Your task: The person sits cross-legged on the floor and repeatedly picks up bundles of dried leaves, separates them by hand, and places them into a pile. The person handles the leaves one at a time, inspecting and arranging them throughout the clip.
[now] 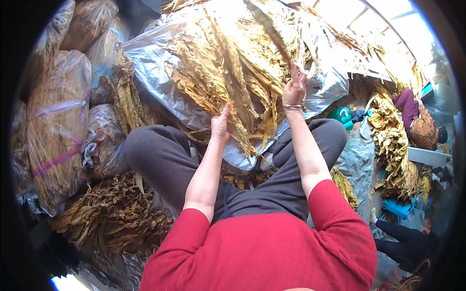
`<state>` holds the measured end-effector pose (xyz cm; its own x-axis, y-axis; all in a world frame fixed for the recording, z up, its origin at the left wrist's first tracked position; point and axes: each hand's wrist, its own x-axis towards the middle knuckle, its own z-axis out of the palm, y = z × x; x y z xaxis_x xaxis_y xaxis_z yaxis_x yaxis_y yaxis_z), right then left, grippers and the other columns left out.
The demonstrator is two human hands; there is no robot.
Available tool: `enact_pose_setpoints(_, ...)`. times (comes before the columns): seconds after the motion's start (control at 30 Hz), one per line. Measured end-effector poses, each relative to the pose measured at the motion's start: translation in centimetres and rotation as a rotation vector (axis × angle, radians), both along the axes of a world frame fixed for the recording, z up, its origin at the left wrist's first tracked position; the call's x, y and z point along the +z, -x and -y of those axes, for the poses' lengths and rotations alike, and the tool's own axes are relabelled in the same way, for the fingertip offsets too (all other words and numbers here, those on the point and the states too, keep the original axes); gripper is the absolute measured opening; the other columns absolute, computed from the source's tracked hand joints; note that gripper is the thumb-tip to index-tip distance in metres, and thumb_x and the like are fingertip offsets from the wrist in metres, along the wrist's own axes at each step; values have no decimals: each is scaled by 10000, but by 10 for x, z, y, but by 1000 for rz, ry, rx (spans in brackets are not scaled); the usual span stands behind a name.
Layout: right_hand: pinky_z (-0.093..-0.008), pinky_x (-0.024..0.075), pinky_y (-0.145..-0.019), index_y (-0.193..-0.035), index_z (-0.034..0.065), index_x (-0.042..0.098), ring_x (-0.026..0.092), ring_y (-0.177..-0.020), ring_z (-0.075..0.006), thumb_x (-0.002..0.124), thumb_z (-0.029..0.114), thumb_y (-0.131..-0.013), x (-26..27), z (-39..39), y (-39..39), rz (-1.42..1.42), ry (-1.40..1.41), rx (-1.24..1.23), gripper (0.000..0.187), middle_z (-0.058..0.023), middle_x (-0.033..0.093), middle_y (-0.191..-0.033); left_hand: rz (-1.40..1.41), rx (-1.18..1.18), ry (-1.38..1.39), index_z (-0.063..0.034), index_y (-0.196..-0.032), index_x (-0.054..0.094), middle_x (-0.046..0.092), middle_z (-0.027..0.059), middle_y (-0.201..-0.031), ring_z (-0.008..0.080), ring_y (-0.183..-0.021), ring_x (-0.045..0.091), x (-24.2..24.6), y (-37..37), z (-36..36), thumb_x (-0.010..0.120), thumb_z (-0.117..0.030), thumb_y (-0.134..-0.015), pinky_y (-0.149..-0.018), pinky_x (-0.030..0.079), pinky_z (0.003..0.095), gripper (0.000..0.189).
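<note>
A broad heap of dried yellow-brown leaves, which look like tobacco (196,58), lies on plastic sheeting (156,72) before my crossed legs. My left hand (220,123) is at the near edge of the heap, thumb up, gripping the narrow end of some dried leaves (235,118). Farther right and higher, my right hand (295,85), with a bracelet at the wrist, holds the end of a long, narrow brown leaf (273,32). That leaf is blurred and reaches up over the heap into glare. The fingertips of both hands are partly hidden.
Plastic-wrapped leaf bales (58,123) stand at the left, with a tape roll (100,135) beside them. Darker loose leaves (116,214) lie lower left. At right are a green round container (342,116), a leaf pile (391,145), a blue container (398,208) and two other people.
</note>
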<state>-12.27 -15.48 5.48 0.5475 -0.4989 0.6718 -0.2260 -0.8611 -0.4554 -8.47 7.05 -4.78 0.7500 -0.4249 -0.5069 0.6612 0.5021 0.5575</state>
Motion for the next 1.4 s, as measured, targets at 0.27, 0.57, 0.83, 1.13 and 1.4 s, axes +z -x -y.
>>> enact_pose_setpoints(0.27, -180, 401, -408, -1091, 73, 536, 570, -558, -86, 504, 144, -930, -69, 9, 4, 78, -1500, 190, 179, -92, 666, -840, 20, 25, -11, -32, -1041, 629, 637, 11, -985, 123, -862, 587, 10, 2, 4, 771, -225, -770, -767, 467, 283, 362)
enact_pose_setpoints(0.57, -179, 381, -386, -1096, 65, 554, 506, -493, -76, 483, 146, -925, -66, -10, 28, -11, -1591, 166, 202, -89, 654, -807, -5, -1, -25, -29, -1045, 625, 635, 17, -996, 127, -871, 588, 5, 1, 11, 790, -229, -748, -770, 471, 289, 394)
enact_pose_setpoints(0.83, -196, 456, -445, -1086, 54, 557, 579, -593, -82, 538, 211, -900, -57, -54, 34, -141, -1552, 260, 245, -75, 658, -876, 6, -57, -172, -4, -959, 635, 656, 54, -814, 161, -661, 629, 1, -1, 11, 784, -187, -748, -586, 519, 294, 317)
enact_pose_setpoints(1.13, -195, 454, -652, -1028, 15, 609, 540, -787, -42, 671, 238, -835, -69, -84, 27, -426, -1055, 357, 301, -8, 631, -883, -106, -105, -23, 0, -945, 640, 668, 77, -806, 204, -675, 660, 10, -7, 8, 732, -73, -761, -622, 570, 343, 218)
enact_pose_setpoints(1.4, -207, 462, -665, -1158, 14, 524, 571, -763, -76, 731, 142, -794, -75, -78, -43, 22, -1191, 351, 438, -29, 626, -887, -105, -201, 98, 0, -1019, 622, 675, 83, -882, 197, -735, 666, 6, -8, 6, 680, -120, -821, -678, 571, 340, 238)
